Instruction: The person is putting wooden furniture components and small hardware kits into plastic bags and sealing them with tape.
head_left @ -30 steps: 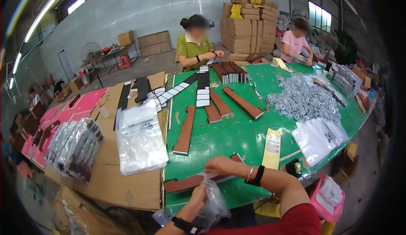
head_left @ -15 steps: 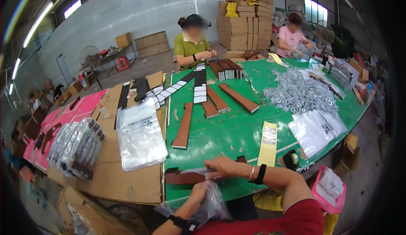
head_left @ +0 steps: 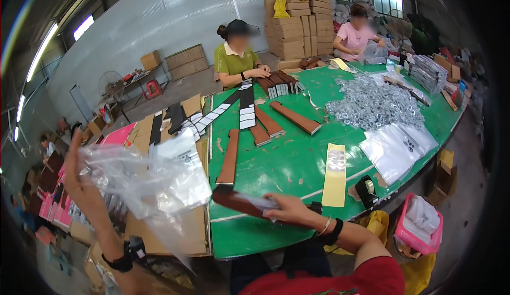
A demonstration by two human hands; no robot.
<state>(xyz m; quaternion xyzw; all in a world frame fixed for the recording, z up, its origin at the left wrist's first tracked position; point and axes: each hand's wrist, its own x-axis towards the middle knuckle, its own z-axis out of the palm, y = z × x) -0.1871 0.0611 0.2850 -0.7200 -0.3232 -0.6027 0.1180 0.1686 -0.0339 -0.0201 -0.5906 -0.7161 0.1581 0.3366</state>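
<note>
My left hand (head_left: 81, 183) is raised at the far left with fingers pointing up, gripping the edge of a clear plastic bag (head_left: 141, 175). The bag hangs spread out in the air, its lower end trailing down. Near the front edge of the green table, my right hand (head_left: 291, 209) closes round a long brown bar (head_left: 241, 203) with dark ends. A small whitish plastic packet (head_left: 256, 201) lies along the bar under my right fingers. What the packet contains is too unclear to tell. Beyond it, another brown bar (head_left: 228, 157) rests on the table.
The green table (head_left: 287, 162) holds more brown bars (head_left: 295, 117), a heap of metal rings (head_left: 374, 106), flat plastic bags (head_left: 398, 151), a yellow label sheet (head_left: 334, 175) and a tape dispenser (head_left: 366, 191). A pink basket (head_left: 419, 223) stands at right. Two co-workers sit across the table.
My left hand has swung up and far left, drawing the clear bag away from the bar. My right hand has stayed on the bar, now lifted and tilted, with the packet against it.
</note>
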